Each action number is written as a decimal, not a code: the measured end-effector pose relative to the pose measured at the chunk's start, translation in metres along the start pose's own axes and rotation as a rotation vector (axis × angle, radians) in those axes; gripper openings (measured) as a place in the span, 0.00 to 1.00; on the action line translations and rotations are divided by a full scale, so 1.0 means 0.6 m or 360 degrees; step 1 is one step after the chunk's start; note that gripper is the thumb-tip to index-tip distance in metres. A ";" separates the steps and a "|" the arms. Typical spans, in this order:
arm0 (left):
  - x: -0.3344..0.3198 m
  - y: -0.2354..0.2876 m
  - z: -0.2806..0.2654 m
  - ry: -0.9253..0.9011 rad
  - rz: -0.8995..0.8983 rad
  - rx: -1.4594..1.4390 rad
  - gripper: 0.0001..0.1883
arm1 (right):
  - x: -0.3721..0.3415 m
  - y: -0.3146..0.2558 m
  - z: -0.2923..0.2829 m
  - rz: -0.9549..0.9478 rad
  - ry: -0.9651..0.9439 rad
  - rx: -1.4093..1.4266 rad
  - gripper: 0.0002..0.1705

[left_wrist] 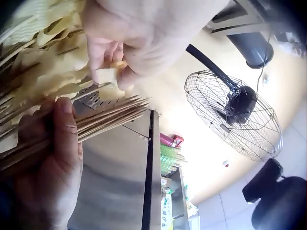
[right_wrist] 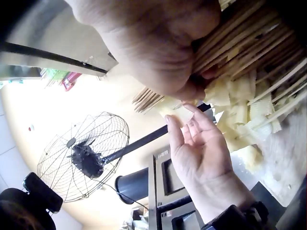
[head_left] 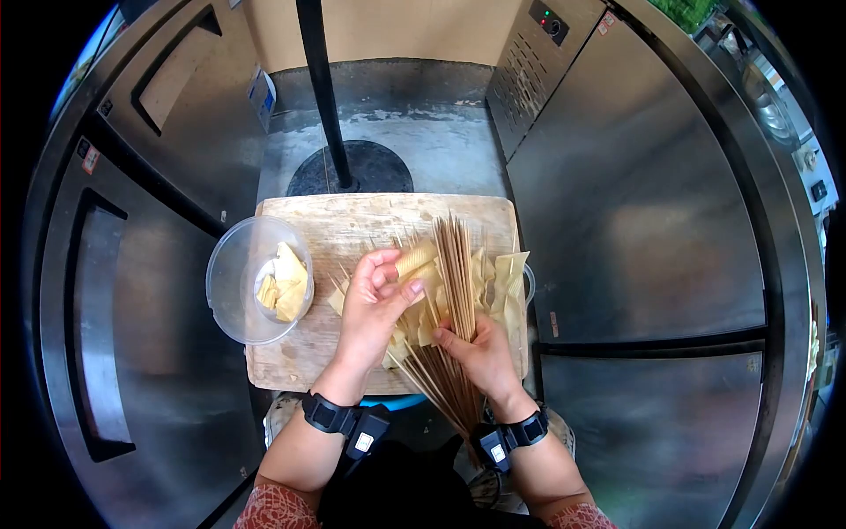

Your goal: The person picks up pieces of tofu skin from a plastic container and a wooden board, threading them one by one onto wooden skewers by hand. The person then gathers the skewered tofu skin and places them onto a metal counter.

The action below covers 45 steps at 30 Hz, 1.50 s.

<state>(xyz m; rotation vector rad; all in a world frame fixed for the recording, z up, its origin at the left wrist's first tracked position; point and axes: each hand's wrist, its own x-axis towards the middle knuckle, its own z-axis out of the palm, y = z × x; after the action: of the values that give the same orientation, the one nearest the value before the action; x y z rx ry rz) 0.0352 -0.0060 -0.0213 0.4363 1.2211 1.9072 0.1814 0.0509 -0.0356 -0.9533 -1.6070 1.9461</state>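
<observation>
A round, translucent plastic tub (head_left: 231,273) stands at the left of the head view, overlapping the left edge of a pale, worn wooden board (head_left: 352,214). Inside it lie a few folded, pale-yellow sheet pieces (head_left: 289,286), gathered toward the tub's right side. At the right edge of the board, a clear curved rim (head_left: 530,284) shows from behind a spread of thin, cream-yellow ribbed sheets (head_left: 507,295); what it belongs to is hidden.

The left hand (head_left: 370,304) is raised over the middle of the board, its forearm coming up from the lower left. Its thumb and fingers pinch a small, pale-yellow ribbed strip (head_left: 416,258) just left of the stick tips in the head view. The right hand (head_left: 480,354), lower and to the right, has its fingers curled round a thick bundle of slim brown wooden sticks (head_left: 454,264), thumb laid across them. The bundle's upper ends point to the top of the frame, while the lower ends fan out toward the bottom centre. A black strap with a small camera (head_left: 363,432) circles the left wrist.
</observation>
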 end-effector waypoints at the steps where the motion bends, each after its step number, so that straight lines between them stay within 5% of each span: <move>1: 0.000 0.000 -0.004 -0.0025 -0.0065 0.0030 0.22 | 0.000 -0.001 0.000 -0.0002 0.0005 -0.0004 0.06; 3: 0.000 -0.001 -0.015 -0.0076 -0.0195 0.0088 0.23 | -0.001 -0.003 0.000 -0.0005 0.0016 -0.0013 0.06; 9: -0.022 0.025 -0.012 -0.0453 -0.0215 0.1223 0.26 | 0.003 -0.002 -0.004 -0.0007 0.0003 -0.0154 0.08; 14: 0.002 0.008 -0.034 -0.0270 -0.0103 0.0485 0.15 | 0.000 -0.011 -0.003 0.0041 -0.0175 -0.0293 0.12; 23: 0.000 -0.025 -0.055 -0.0565 -0.0477 0.0950 0.13 | 0.010 0.011 -0.006 -0.0191 -0.0045 -0.0618 0.26; 27: -0.002 -0.033 -0.035 -0.0405 -0.0229 0.0589 0.17 | 0.010 0.003 -0.008 -0.0164 -0.0012 -0.0688 0.25; 30: -0.003 -0.034 -0.038 -0.0383 -0.0157 0.0774 0.19 | 0.006 -0.007 -0.007 -0.0208 -0.0011 -0.0764 0.22; 36: 0.006 -0.046 -0.048 -0.0402 -0.0279 0.0703 0.15 | -0.003 -0.022 -0.015 -0.0075 -0.0032 -0.0560 0.21; 39: 0.005 -0.036 -0.042 -0.0430 -0.0315 0.0665 0.13 | -0.010 -0.037 -0.023 0.0061 -0.0214 -0.0812 0.22; 45: -0.008 -0.042 -0.032 -0.0454 -0.0222 0.0733 0.21 | -0.009 -0.031 -0.020 0.0125 -0.0185 -0.1016 0.25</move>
<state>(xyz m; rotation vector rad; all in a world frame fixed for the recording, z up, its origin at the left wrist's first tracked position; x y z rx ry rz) 0.0369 -0.0159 -0.0517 0.8119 1.4499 1.3819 0.1921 0.0594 -0.0176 -1.1567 -2.3601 1.5699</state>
